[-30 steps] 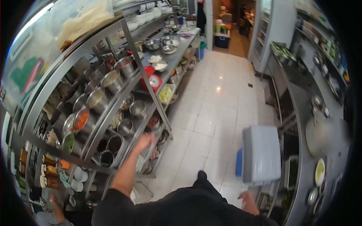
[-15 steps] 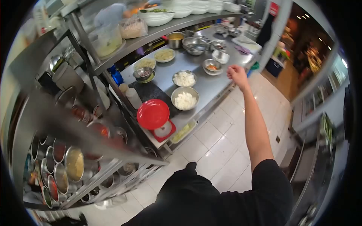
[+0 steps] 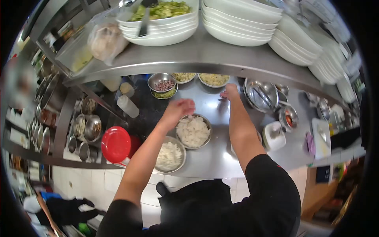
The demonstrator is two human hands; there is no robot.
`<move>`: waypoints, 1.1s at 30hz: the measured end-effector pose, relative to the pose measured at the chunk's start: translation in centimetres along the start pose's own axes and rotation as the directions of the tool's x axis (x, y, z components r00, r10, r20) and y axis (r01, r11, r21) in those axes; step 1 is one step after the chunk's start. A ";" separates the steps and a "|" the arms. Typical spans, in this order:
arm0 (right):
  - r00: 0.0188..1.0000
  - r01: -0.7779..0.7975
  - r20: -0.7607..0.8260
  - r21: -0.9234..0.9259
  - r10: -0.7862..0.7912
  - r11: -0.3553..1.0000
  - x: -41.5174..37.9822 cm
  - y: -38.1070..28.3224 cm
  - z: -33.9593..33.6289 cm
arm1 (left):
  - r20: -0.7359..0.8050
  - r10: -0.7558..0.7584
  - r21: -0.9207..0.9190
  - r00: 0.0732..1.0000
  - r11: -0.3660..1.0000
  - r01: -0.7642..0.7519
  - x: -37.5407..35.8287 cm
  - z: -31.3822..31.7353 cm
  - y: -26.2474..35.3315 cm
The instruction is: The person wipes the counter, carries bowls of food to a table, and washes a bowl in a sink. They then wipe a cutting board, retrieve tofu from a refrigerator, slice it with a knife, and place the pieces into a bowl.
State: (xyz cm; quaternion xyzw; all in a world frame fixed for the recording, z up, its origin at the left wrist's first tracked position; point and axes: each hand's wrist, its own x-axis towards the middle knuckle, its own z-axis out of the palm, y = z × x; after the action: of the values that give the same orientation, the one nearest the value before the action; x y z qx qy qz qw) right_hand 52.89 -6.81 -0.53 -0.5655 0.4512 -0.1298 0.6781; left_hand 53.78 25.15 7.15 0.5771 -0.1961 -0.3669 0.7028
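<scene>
My left hand (image 3: pixel 179 111) is over the far left rim of a steel bowl of white chopped food (image 3: pixel 193 132). Its fingers are stretched out and slightly blurred, with nothing seen in them. Farther forward, my right hand (image 3: pixel 231 93) hovers above the steel counter, close to a plate of pale yellow food (image 3: pixel 213 79). Its fingers look apart and hold nothing visible. A second bowl of white food (image 3: pixel 169 156) sits nearer me, partly behind my left forearm. Beyond my left hand, a small steel bowl of chopped purplish pieces (image 3: pixel 163 85) rests on a bowl of green food (image 3: pixel 164 94).
Overhead runs a steel shelf (image 3: pixel 166 59) with stacked white bowls (image 3: pixel 241 23) and a bagged item (image 3: pixel 107 41). A red dish (image 3: pixel 116 144) and a white squeeze bottle (image 3: pixel 128 106) stand left. Steel bowls (image 3: pixel 261 94) and a white container (image 3: pixel 274 136) are right. A person (image 3: pixel 59 211) is lower left.
My view has turned to face the counter squarely and come closer. My left hand has come into view over the bowls, and my right hand has moved in over the counter.
</scene>
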 end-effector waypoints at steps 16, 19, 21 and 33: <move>0.993 0.063 0.088 0.176 -0.080 0.982 6.4 -0.1 2.1 | -0.861 -0.175 -0.385 0.477 0.838 -0.387 25.1 -1.4 -7.9; 0.974 0.121 0.155 0.271 -0.167 0.955 7.8 -2.2 2.4 | -0.806 -0.194 -0.451 0.559 0.814 -0.367 23.0 -0.4 -7.6; 0.967 0.147 0.165 0.261 -0.194 0.954 8.5 -4.6 3.5 | -0.760 -0.203 -0.488 0.617 0.806 -0.336 21.3 0.9 -7.3; 0.734 0.221 0.547 0.368 -0.403 0.903 15.3 -15.0 3.0 | -0.719 -0.087 -0.358 0.689 0.897 -0.260 3.0 17.9 -4.4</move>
State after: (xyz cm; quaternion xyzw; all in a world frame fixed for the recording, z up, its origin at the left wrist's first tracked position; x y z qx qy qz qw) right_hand 68.72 -20.28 5.44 -0.5436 0.0822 -0.1154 0.8273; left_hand 41.91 10.71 7.10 0.4930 0.1534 -0.1109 0.8492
